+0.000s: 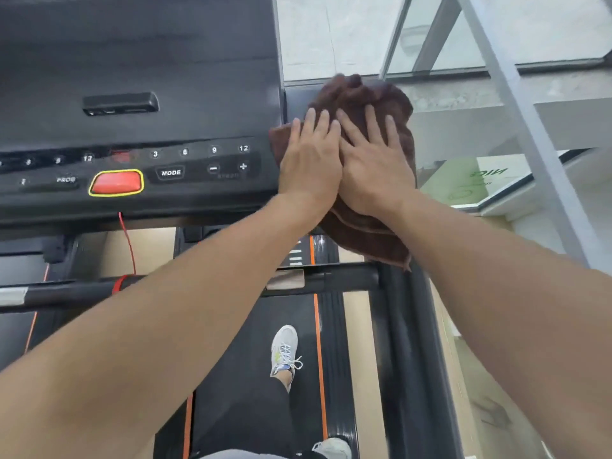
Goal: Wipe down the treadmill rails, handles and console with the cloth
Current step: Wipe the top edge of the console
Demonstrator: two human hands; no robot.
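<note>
A brown cloth [371, 94] is draped over the right end of the black treadmill console [139, 77]. My left hand [311, 157] and my right hand [374, 164] lie flat side by side on the cloth, fingers spread, pressing it down. The cloth's lower folds [367, 236] hang below my wrists. The console panel carries number buttons, a MODE button [171, 172] and a red stop button [116, 182]. The surface under the cloth is hidden.
A black crossbar handle [331, 278] runs below the console, with a red cord [127, 240] clipped to it. My feet in pale sneakers [284, 349] stand on the belt. Glass panels and a grey metal frame [530, 134] stand close on the right.
</note>
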